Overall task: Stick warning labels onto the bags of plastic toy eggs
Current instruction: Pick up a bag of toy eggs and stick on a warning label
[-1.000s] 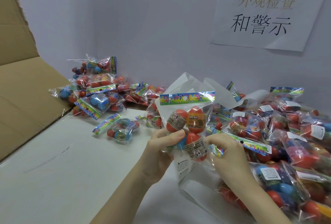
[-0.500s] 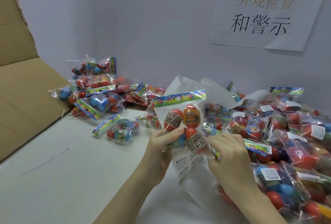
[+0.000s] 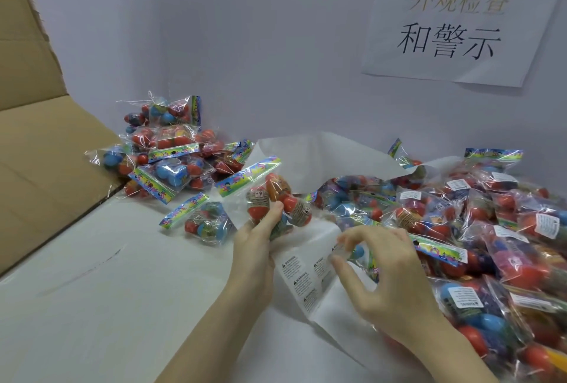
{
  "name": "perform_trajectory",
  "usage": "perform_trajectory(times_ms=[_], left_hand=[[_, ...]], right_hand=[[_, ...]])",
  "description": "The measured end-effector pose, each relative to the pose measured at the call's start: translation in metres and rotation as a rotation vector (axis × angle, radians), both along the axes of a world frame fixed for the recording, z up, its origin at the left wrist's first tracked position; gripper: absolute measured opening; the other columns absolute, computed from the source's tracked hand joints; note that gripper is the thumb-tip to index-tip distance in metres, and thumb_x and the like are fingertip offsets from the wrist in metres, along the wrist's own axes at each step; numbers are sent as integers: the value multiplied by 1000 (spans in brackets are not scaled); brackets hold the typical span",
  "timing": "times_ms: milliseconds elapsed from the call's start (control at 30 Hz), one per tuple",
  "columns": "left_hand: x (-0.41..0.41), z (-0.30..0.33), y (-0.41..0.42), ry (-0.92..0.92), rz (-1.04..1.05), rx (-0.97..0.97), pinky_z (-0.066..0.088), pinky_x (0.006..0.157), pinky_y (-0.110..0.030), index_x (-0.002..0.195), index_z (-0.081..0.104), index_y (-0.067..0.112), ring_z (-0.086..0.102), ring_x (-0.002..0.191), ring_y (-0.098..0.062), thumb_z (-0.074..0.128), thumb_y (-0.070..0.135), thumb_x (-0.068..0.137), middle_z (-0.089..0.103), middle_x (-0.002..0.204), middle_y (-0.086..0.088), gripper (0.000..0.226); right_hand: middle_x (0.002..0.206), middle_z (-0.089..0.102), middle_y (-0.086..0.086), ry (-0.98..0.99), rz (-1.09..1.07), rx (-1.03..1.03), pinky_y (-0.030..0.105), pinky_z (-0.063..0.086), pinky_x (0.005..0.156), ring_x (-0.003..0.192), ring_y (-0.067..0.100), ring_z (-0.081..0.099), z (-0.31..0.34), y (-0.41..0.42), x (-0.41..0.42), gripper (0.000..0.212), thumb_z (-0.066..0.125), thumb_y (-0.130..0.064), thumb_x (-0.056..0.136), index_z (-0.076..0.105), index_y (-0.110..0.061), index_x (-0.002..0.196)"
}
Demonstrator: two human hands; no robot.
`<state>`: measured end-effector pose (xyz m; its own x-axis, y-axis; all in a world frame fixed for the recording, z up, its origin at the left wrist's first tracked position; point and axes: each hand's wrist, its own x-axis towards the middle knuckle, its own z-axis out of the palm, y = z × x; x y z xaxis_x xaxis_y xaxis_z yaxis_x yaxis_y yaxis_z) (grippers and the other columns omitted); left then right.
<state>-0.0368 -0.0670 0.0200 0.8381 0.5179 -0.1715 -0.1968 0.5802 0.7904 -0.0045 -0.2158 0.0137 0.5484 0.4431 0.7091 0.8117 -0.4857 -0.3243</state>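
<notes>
My left hand [image 3: 256,240] grips a clear bag of red and orange toy eggs [image 3: 270,195], tilted, with its colourful header card pointing up and left. Below it lies a white backing sheet [image 3: 310,287] that carries several small printed warning labels [image 3: 291,269]. My right hand [image 3: 377,266] hovers over the sheet's upper edge, thumb and forefinger pinching a label at its corner. The label itself is blurred between my fingertips.
A large heap of egg bags [image 3: 491,229], many bearing white labels, fills the right side. A smaller pile of bags [image 3: 165,152] sits at the back left, beside an open cardboard box flap [image 3: 46,152]. A paper sign [image 3: 454,20] hangs on the wall.
My left hand has lowered and tilted the bag to the left. My right hand has let go of the bag and dropped to the label sheet.
</notes>
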Motion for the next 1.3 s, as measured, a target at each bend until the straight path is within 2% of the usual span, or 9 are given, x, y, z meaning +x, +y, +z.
perform_trajectory(times_ms=[133,333,433,533,667,733,833,1033,1300], left_hand=[[-7,5,4,36,-63,320,42,66,-23,83,75,14,64,67,-1,73,29,68,74,80,2,22],[-18,13,-8,-190,-173,588,48,67,-13,75,76,20,67,77,-5,82,28,57,74,78,2,20],[-17,7,-8,-120,-102,726,44,95,-38,82,75,29,60,105,-23,70,54,53,72,95,-3,39],[-18,8,-10,-101,-62,765,37,101,-52,87,74,31,52,115,-33,66,62,49,67,107,-8,50],[-18,11,-9,-183,-33,728,49,87,-33,83,74,34,66,92,-13,71,48,55,73,85,7,32],[-17,12,-9,-207,-73,642,50,73,-19,79,74,35,67,80,-4,73,35,61,73,80,10,18],[-17,12,-9,-180,-143,503,50,56,-18,77,76,28,67,70,-6,67,27,67,74,77,3,14],[-18,12,-13,-203,-246,513,53,59,-19,82,74,22,69,75,-7,74,33,66,75,84,1,20],[-19,14,-16,-226,-275,534,53,60,-16,86,70,24,70,77,-6,68,34,63,74,84,7,25]], right_hand=[[84,70,-3,565,77,536,20,44,76,80,6,63,15,-1,-2,51,72,-47,56,38,-31,91],[72,73,-1,914,343,732,14,51,60,66,8,69,18,0,1,70,74,-19,41,33,-27,97],[72,74,0,864,364,778,14,51,60,64,9,69,20,0,-1,69,74,-19,42,33,-27,98],[77,74,-3,762,324,744,19,54,70,68,10,69,19,1,-3,66,74,-24,46,33,-29,98],[95,72,-8,604,272,698,18,51,75,82,13,67,18,1,-7,63,86,-32,51,39,-41,91],[94,67,-13,529,252,738,19,47,79,89,10,63,20,-5,-6,33,76,-35,67,50,-47,81],[91,58,-23,461,202,643,21,39,84,92,1,54,25,-11,-6,4,56,-44,70,57,-40,71],[95,47,-22,257,79,329,37,32,92,102,9,47,25,-6,-15,15,48,-47,72,46,-32,71],[98,47,-20,224,-59,230,8,18,89,104,-4,39,22,-3,-14,19,45,-55,69,42,-36,75]])
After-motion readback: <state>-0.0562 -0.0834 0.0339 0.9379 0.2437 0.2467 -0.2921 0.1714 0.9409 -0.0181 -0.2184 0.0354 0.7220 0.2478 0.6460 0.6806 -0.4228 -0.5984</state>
